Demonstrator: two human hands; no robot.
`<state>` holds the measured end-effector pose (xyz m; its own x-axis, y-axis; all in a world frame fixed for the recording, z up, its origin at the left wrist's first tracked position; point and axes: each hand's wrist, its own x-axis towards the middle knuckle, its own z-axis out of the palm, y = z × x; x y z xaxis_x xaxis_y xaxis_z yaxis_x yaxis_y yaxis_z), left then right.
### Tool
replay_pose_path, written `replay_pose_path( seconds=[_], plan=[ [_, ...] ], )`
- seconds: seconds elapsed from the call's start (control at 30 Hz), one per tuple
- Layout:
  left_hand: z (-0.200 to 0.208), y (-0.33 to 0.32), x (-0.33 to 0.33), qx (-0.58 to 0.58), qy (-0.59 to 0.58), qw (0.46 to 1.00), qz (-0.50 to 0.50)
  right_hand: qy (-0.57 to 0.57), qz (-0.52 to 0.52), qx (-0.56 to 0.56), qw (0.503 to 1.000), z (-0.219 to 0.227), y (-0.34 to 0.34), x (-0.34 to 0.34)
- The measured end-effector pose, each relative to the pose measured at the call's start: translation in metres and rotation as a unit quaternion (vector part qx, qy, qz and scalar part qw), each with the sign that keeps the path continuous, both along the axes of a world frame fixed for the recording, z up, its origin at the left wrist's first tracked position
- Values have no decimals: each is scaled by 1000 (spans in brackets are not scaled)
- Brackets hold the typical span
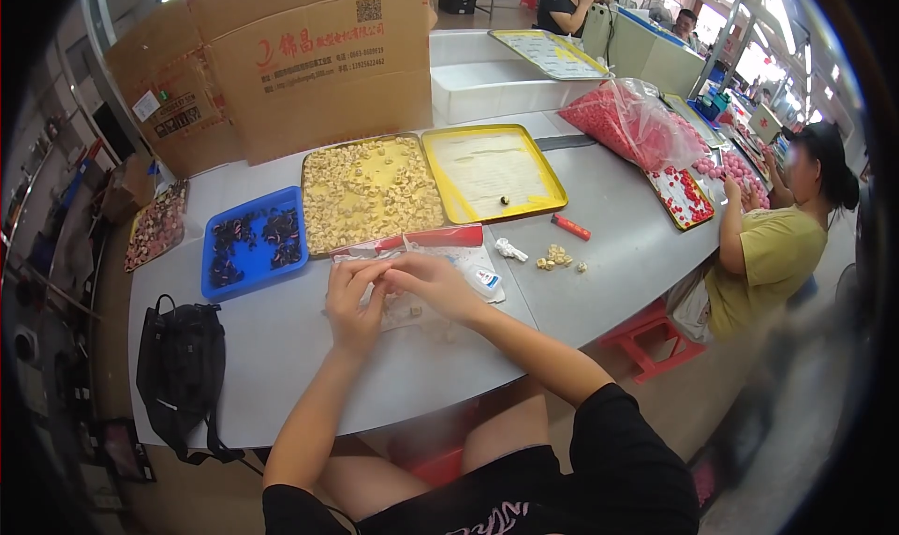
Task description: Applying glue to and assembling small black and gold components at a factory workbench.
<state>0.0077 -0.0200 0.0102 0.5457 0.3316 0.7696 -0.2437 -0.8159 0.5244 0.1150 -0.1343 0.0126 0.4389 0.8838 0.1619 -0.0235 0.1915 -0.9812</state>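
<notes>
Both of my hands meet over a paper-covered patch of the table's near side. My left hand (356, 299) is closed, its fingertips pinched against those of my right hand (433, 287). Whatever sits between the fingers is hidden or too small to name. Beneath and beside them lie white papers (405, 316) with a small cream piece on them. Just right of my right hand rests a small white bottle (483, 279) with a blue label. A red strip (459, 236) runs behind the hands, in front of a tray (373, 193) full of small cream-coloured pieces.
Left stand a blue tray (213, 277) of dark pieces and a black bag (183, 376). A yellow-rimmed tray (487, 174), red tube (570, 227), crumpled tissue (510, 249) and loose cream pieces (557, 258) lie right. Behind are a cardboard box (318, 85) and a bag of pink pieces (623, 123). A co-worker (777, 245) sits right.
</notes>
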Motion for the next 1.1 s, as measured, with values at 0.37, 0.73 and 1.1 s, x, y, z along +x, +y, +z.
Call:
replay_pose_path(
  seconds=[0.37,0.73,1.1],
  plan=[
    [1,0,0,-5,9,1000,2,-21,-7,-9,1000,1,-1,2],
    [2,1,-2,-15,19,1000,-12,93,38,12,995,-7,1,7],
    [4,0,-1,-9,16,1000,-18,106,47,14,993,-8,1,8]
  ],
)
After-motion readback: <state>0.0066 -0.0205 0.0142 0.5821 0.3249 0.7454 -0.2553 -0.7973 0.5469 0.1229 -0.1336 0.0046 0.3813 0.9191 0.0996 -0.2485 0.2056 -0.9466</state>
